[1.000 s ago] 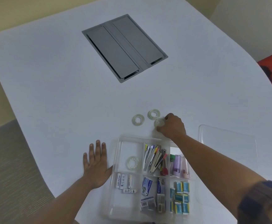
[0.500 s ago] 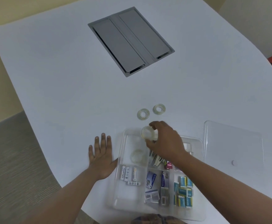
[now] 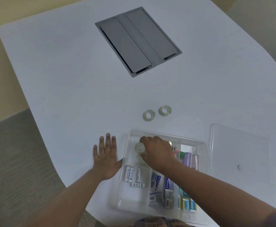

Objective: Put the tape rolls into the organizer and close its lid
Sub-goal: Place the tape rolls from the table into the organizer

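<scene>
The clear plastic organizer [image 3: 127,141] lies open at the near table edge. My right hand [image 3: 158,153] reaches into its far-left compartment and grips a clear tape roll [image 3: 139,147] between thumb and fingers, just above another roll [image 3: 139,158] lying there, partly hidden. Two more clear tape rolls [image 3: 149,115] [image 3: 165,110] lie flat on the table beyond the organizer. Its clear lid [image 3: 240,148] rests on the table to the right. My left hand [image 3: 107,158] presses flat on the table, thumb against the organizer's left wall.
Other compartments hold batteries [image 3: 132,175], small boxes, clips and pastel items. A grey cable hatch [image 3: 138,40] is set into the white table [image 3: 60,71] farther back. The table edge curves close at the left, floor below.
My right hand picked a tape roll off the table beside the other two and carried it down into the organizer's far-left compartment. The left hand stayed flat in place.
</scene>
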